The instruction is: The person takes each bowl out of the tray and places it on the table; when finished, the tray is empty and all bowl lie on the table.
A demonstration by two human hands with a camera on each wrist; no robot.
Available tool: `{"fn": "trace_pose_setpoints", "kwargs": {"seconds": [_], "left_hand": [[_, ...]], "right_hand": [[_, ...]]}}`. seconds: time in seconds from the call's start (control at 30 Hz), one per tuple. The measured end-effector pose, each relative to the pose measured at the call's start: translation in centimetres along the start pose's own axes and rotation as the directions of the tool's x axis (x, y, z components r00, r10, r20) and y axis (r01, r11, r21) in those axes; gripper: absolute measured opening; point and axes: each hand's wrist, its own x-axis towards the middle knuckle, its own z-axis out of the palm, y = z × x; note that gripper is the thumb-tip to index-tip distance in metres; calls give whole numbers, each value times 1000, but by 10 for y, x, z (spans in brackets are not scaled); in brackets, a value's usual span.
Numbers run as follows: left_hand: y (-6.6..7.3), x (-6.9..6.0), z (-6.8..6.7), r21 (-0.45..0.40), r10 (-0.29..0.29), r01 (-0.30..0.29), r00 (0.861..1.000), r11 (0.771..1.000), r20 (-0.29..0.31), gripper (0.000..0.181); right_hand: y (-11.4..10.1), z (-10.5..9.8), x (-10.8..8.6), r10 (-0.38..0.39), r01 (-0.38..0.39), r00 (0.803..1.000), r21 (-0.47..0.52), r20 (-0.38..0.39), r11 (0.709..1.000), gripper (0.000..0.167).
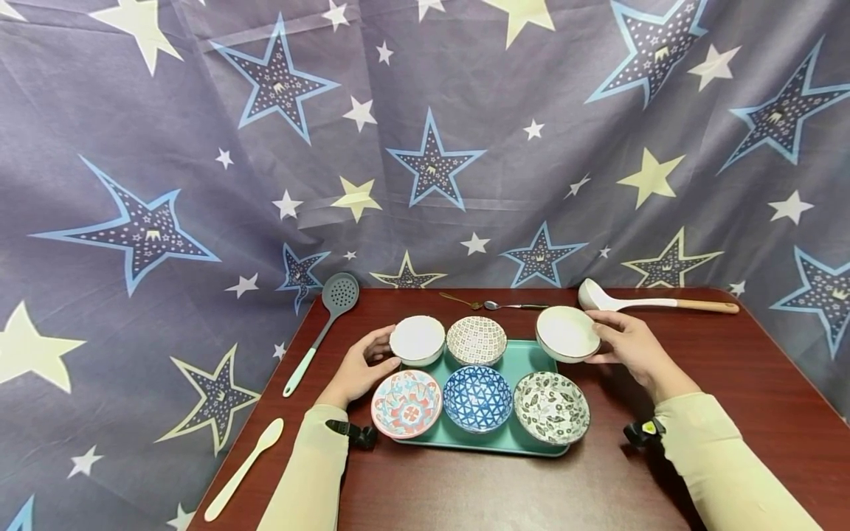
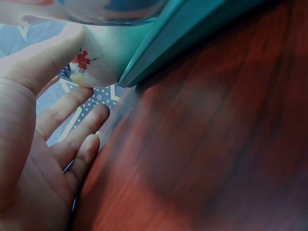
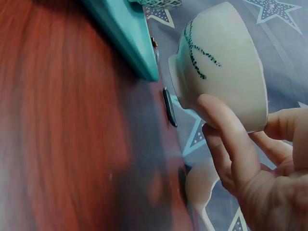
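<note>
A teal tray [image 1: 524, 358] lies on the table with bowls in two rows. My left hand [image 1: 361, 366] holds the left side of a white bowl [image 1: 417, 341] at the tray's back left, thumb and index finger about its wall. A red flower decoration [image 2: 82, 60] shows on that bowl in the left wrist view. My right hand [image 1: 631, 346] grips another white bowl [image 1: 567, 334], raised over the tray's back right corner; a green dotted pattern marks its side. Between them stands a brown-patterned bowl [image 1: 476, 341]. In front are a red-and-blue floral bowl [image 1: 406, 404], a blue geometric bowl [image 1: 477, 399] and a leaf-patterned bowl [image 1: 552, 408].
A grey slotted skimmer [image 1: 340, 293] and a cream spoon [image 1: 246, 468] lie along the table's left side. At the back are a small gold utensil [image 1: 461, 300], a dark-handled spoon [image 1: 514, 305] and a white ladle [image 1: 598, 296]. A starry cloth [image 1: 425, 243] hangs behind.
</note>
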Motion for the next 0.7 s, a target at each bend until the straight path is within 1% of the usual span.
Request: {"fn": "trace_pose_setpoints", "kwargs": {"seconds": [0.2,0.33,0.43,0.5,0.7], "left_hand": [[1,1,0,5,-8,8,1000,1000,4,65],[0,2,0,10,-5,5,1000,1000,3,65],[-1,1,-1,15,6,-6,1000,1000,1,65],[-1,1,-1,13,10,-10,1000,1000,-3,64],[-2,0,-1,0,-1,1,1000,1000,0,64]], "right_hand": [[10,-15,-8,-7,7,1000,0,-20,1000,51],[15,-23,-12,-3,3,1000,19,-25,1000,51],[18,-25,-13,4,-3,1000,30,-25,1000,50],[19,-26,-13,0,0,1000,15,-20,1000,50],[24,-28,-11,34,-34,999,-2,-32,999,50]]}}
